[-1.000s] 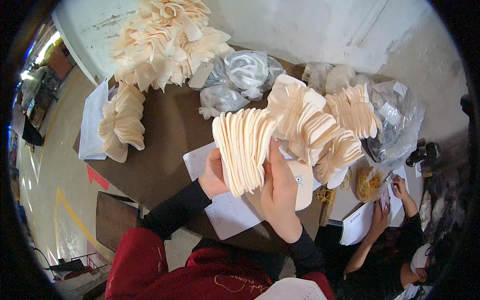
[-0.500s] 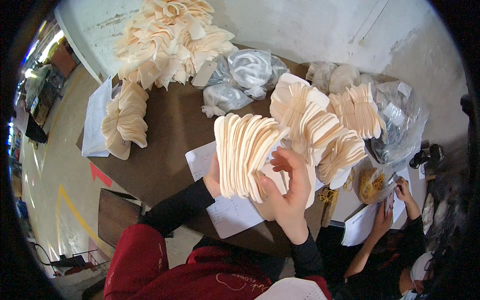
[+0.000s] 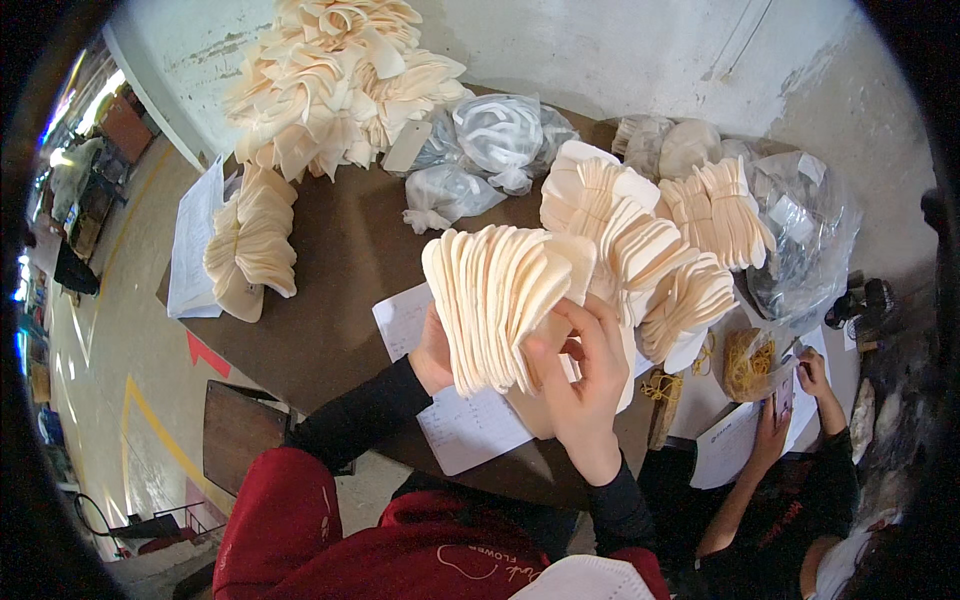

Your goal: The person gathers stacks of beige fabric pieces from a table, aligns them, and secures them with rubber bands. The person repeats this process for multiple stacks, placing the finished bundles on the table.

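A thick stack of cream, padded flat pieces, shaped somewhat like insoles, stands on edge between my hands. My left hand is closed around its left side, its fingers mostly hidden behind the stack. At the right edge, my right hand pinches one of the cream pieces between thumb and fingers, and that piece leans away from the others. Beneath the stack lie written paper sheets. Just beyond my right hand are tied bundles of similar pieces, with another bundle closer in.
A big loose heap of cream pieces sits at the back left, beside clear plastic bags. One tied bundle rests near papers at the left edge. On the right, a co-worker's hands hold a phone near yellow rubber bands.
My right hand has closed from spread fingers to a pinch on a piece at the stack's right edge. That piece now fans out rightward. The stack has shifted slightly left.
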`<state>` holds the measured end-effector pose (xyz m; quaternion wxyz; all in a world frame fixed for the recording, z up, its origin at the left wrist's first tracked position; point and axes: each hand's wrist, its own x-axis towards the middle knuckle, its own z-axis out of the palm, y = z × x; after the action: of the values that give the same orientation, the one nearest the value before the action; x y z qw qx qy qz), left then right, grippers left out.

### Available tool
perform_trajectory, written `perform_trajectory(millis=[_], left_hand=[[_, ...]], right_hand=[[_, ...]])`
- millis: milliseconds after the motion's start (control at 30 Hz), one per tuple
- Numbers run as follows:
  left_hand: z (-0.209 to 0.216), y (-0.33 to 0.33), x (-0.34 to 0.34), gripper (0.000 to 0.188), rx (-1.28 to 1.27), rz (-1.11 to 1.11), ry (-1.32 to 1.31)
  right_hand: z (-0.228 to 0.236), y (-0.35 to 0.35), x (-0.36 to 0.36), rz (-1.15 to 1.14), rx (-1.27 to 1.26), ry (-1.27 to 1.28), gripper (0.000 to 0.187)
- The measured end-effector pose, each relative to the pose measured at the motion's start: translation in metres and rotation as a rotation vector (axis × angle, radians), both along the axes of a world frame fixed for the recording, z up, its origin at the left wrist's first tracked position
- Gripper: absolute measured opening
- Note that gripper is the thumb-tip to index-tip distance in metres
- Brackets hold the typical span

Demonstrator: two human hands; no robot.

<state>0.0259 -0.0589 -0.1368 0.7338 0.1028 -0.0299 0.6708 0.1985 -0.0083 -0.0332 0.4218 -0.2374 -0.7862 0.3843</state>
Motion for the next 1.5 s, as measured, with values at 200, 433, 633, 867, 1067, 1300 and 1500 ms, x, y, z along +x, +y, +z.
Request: perform_trajectory(millis=[200,433,633,867,1067,1300,1500], left_hand=[[0.003,0.0,0.002,0.054,-0.025,0.024,0.02],[0.004,0.002,0.006,0.054,-0.038,0.031,0.039],[0.004,0.007,0.013,0.054,-0.011,0.003,0.033],[0.006,0.009,0.018,0.055,0.035,0.002,0.031],[0.008,0.013,0.023,0.055,0.038,-0.021,0.038],[0.008,0.014,0.027,0.056,0.034,-0.021,0.037],[0.008,0.012,0.026,0.056,0.023,-0.031,0.014]], right_hand=[[-0.005,-0.003,0.0,-0.036,-0.185,0.111,0.031],[0.004,0.006,0.003,-0.158,0.281,-0.076,0.024],[0.0,-0.002,0.004,-0.147,0.082,-0.043,0.033],[0.008,-0.007,0.005,-0.116,0.133,-0.005,0.032],[0.002,-0.004,0.003,-0.156,0.251,0.033,0.024],[0.016,-0.005,0.003,-0.127,0.305,-0.026,0.017],[0.006,-0.003,0.009,-0.154,0.27,-0.041,0.018]])
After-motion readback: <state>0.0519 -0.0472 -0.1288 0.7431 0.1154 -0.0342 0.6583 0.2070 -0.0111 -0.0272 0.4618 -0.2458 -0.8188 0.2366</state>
